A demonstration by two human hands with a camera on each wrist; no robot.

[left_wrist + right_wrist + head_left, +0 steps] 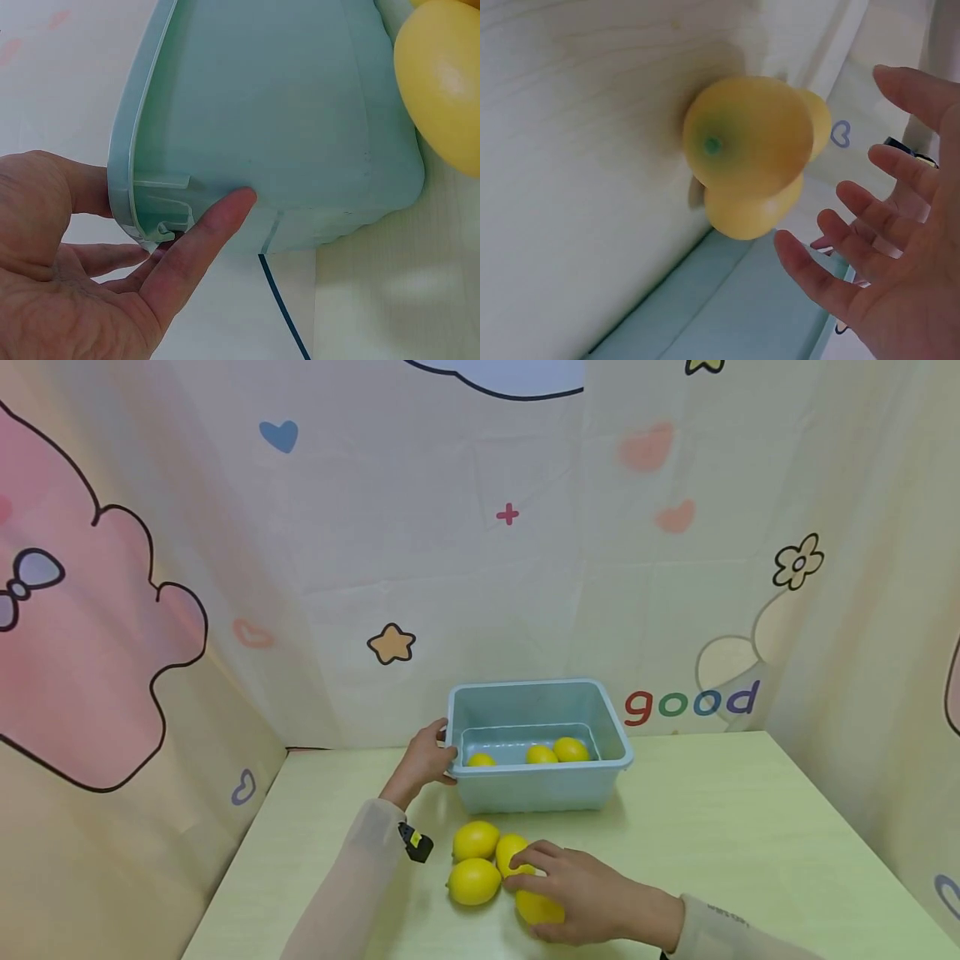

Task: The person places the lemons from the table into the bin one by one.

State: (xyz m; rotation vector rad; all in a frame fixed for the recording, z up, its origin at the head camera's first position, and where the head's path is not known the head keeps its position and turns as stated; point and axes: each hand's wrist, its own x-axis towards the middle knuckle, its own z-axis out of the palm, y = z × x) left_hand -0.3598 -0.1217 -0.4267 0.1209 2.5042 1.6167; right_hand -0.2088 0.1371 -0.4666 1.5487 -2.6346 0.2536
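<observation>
In the head frame, the bin point(536, 789) stands upright just below and right of centre, on the pale table point(712, 835). At its left end the left hand point(423, 758) grips the rim. The left wrist frame shows those fingers point(202, 251) clamped on a corner of the bin, one digit over the rim and another lying along the outer wall.

Three lemons lie inside the bin: the left lemon point(482, 761) by itself, the centre lemon point(541, 755) and the right lemon point(572, 749) side by side, all partly hidden by the front rim.

Four more sit on the table in front, at the lower middle of the head frame. The back lemon point(476, 840) and the front lemon point(474, 882) make up the left side of the cluster, with the middle lemon point(510, 852) just right of them. The near lemon point(538, 907) is lowest, partly covered by the right hand point(581, 893). In the right wrist frame, that hand's fingers are spread apart and slightly bent, with a gap showing between them and the largest lemon; whether any fingertip touches a lemon I cannot tell.

A small black device point(416, 843) sits at the left wrist. Behind, the curtain point(450, 543) carries hearts, a star, a flower and the word "good" at right of centre
</observation>
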